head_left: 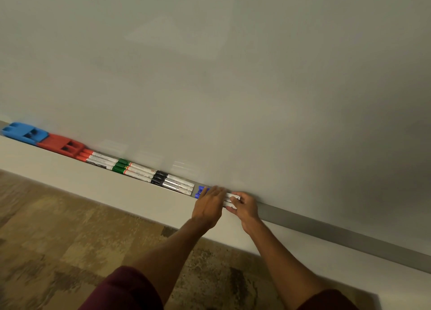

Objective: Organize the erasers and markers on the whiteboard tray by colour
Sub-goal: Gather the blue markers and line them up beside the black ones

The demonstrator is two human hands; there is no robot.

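both hands pressed on the blue markers (202,191) in the whiteboard tray (326,225): the left hand (208,206) lay flat over them, the right hand (242,206) pinched their tail ends. a hard shove leftward could have jostled the black markers (173,182), or rolled one off the tray's lip to the floor (58,228).

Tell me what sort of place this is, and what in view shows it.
Probably a classroom or meeting room. A large wall-mounted whiteboard fills the view, its tray holds markers grouped by colour, such as the green markers, plus a blue eraser and a red eraser.
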